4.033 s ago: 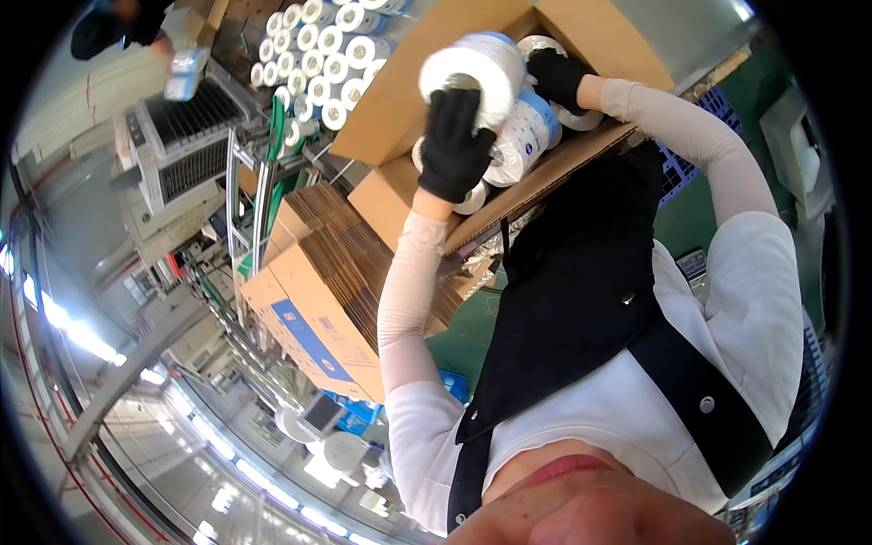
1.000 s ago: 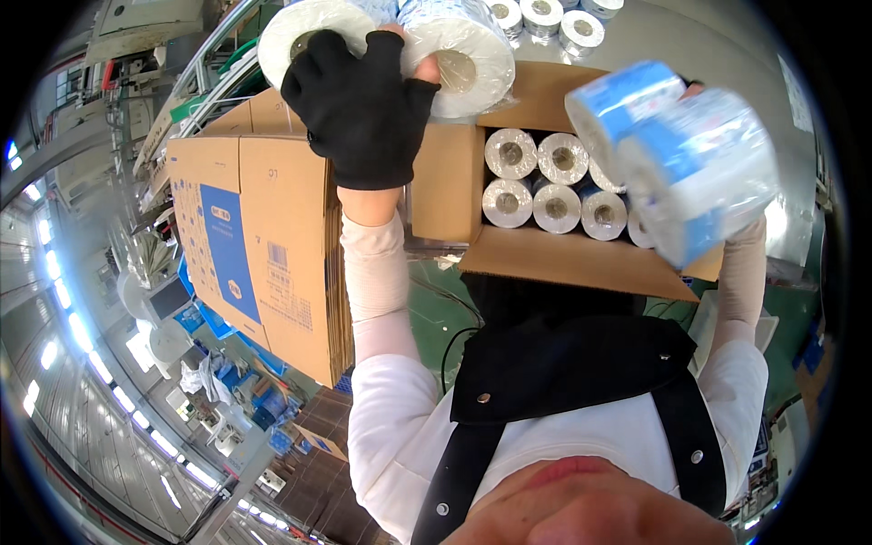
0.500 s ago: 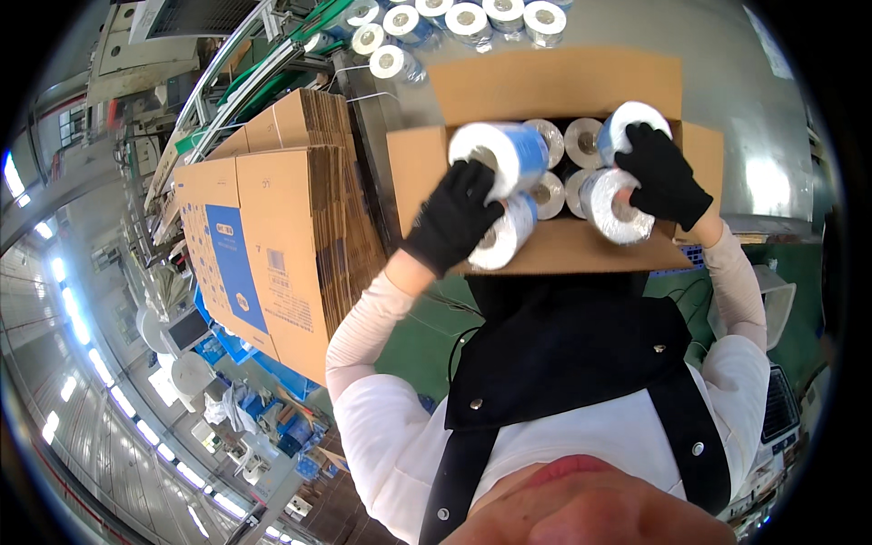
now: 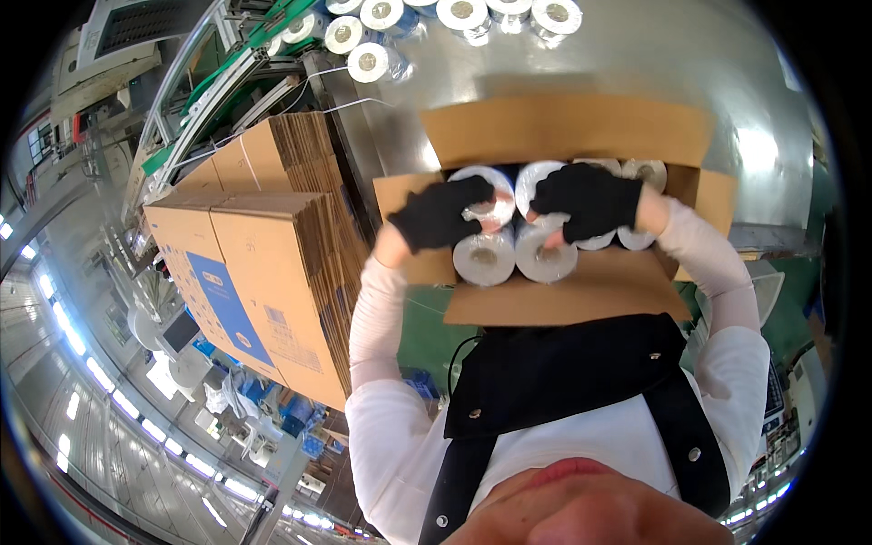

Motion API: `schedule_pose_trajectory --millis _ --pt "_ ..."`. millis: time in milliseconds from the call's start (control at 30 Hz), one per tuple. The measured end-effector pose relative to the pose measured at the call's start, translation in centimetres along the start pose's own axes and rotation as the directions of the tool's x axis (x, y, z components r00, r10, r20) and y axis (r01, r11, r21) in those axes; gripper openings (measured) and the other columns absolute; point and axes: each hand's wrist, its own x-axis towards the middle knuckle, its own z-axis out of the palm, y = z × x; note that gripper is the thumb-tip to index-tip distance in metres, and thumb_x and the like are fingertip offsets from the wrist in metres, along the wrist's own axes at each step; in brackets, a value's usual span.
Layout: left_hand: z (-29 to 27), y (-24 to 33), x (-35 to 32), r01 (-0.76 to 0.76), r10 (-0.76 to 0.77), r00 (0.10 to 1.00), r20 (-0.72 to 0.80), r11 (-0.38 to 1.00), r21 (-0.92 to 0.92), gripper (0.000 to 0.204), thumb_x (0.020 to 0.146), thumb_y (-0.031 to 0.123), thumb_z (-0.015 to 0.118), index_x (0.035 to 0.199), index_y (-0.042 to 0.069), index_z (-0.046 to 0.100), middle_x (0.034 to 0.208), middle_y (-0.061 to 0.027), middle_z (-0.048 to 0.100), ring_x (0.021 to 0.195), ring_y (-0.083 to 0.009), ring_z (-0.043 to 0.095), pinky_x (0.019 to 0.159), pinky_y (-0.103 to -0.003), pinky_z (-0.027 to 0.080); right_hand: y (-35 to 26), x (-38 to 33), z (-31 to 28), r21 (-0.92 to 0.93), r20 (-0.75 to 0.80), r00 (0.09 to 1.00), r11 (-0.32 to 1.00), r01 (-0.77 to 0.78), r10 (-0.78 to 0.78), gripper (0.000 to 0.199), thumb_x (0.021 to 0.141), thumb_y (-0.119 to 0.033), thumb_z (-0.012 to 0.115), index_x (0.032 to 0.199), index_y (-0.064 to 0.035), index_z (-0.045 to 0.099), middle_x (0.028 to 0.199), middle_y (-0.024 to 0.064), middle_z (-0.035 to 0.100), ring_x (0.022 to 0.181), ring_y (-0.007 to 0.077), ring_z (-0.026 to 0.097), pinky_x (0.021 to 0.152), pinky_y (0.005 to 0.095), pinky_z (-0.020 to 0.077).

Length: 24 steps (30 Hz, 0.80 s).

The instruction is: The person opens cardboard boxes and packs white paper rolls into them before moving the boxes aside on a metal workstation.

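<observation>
Rolls [image 4: 513, 257] now lower in box [image 4: 581, 300]

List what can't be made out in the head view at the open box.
- Rolls under the left hand and right hand: the gloves cover them.
- Depth of the cardboard box: top rolls hide lower layers.
- Rolls on the steel table: partly cut by the top edge.

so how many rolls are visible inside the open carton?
6 at least. Back row of four. Front row of two. The left hand and right hand cover parts, so more may be hidden.
</observation>
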Motion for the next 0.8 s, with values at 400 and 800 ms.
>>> schedule_pose_trajectory --millis 400,800 --pt "-17.4 -8.0 26.2 0.422 -0.201 0.88 -0.431 0.749 0.511 0.039 0.079 0.033 0.059 0.113 0.015 0.058 0.116 -0.0214 0.054 0.111 -0.0377 0.049 0.092 -0.045 0.043 27.2 6.1 -12.7 -0.029 -0.777 0.384 0.582 -0.813 0.498 0.04 0.072 -0.028 0.059 0.106 -0.0061 0.06 0.102 0.0189 0.062 0.095 0.0371 0.057 0.082 0.0447 0.0462" --pt "-16.8 -14.3 32.3 0.493 -0.138 0.85 -0.508 0.546 0.677 0.051 0.073 0.042 0.062 0.117 0.016 0.055 0.128 -0.0233 0.044 0.122 -0.0373 0.037 0.099 -0.051 0.027 29.9 4.5 -15.2 -0.351 -0.888 0.421 0.317 -0.881 0.186 0.037 0.056 -0.028 0.07 0.089 -0.0116 0.068 0.12 0.0212 0.051 0.118 0.0371 0.041 0.094 0.0491 0.033"
